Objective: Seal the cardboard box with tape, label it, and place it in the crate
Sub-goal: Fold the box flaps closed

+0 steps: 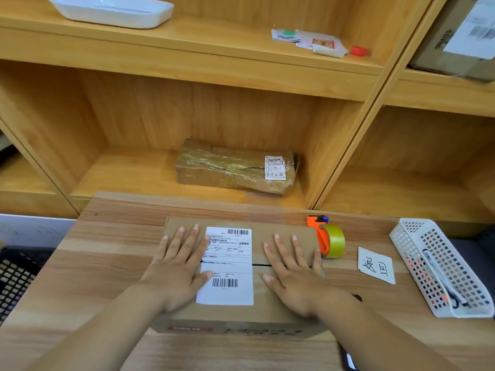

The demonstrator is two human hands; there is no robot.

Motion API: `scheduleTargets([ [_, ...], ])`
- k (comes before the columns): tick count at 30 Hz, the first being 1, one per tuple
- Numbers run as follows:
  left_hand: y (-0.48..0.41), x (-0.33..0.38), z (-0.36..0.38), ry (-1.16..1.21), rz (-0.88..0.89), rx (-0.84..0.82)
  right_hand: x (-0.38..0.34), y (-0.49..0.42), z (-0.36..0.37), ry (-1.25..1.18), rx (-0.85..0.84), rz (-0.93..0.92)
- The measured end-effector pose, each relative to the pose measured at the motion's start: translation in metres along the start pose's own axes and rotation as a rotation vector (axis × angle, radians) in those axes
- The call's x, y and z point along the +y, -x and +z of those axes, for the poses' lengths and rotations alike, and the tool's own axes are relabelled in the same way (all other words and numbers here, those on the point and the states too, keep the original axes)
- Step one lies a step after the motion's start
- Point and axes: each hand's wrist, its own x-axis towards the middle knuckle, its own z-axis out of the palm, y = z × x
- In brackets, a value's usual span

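On the table (107,263), left hand (176,271) and right hand (297,279) rest on the cardboard box (241,314), fingers (190,238) flat and apart.

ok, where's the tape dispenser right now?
Head view, right side: the tape dispenser stands on the wooden table beside the cardboard box's far right corner, with the handwritten paper slip just right of it.

Left hand (178,269), right hand (294,275) — flat, splayed

The black crate (13,277) runs off the left edge. The fine print on the label (227,266) is too small to read, and a dark object (348,358) lies mostly hidden under the right forearm (388,336).
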Motion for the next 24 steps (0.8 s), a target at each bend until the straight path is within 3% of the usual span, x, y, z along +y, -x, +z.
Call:
scheduleTargets([
  [15, -0.021, 0.040, -0.060, 0.038, 0.063, 0.022, 0.022, 0.006, -0.040, -0.103, 0.155, 0.043],
  [24, -0.086, 0.107, -0.089, -0.007, 0.177, -0.004, 0.096, 0.007, -0.048, -0.293, 0.230, 0.293],
])
